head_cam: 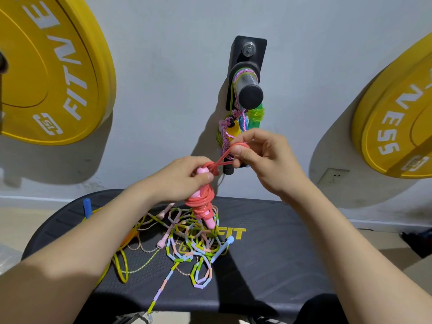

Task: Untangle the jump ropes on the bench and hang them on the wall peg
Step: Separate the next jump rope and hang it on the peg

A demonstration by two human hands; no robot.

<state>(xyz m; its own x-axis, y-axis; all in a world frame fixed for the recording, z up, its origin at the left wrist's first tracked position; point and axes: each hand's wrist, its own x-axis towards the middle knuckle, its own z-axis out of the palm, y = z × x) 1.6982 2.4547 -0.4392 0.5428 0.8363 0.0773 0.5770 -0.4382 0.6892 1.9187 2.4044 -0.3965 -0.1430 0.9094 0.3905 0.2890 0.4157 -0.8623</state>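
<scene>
My left hand (180, 177) grips the pink handles of a coral-red jump rope (202, 202), whose cord is coiled round them. My right hand (259, 155) pinches a loop of that red cord, pulled up and to the right. Below, a tangle of ropes (187, 246) lies on the black bench (268, 258): a pastel beaded rope, a yellow cord and a thin speckled cord. On the wall above, the black peg (250, 88) carries a pink braided rope and a yellow-green rope (228, 129), which hang down behind my right hand.
Large yellow weight plates hang on the wall at the left (51, 66) and the right (397, 127). A blue handle (87, 206) sticks up at the bench's left end. A wall socket (333, 176) sits low on the right.
</scene>
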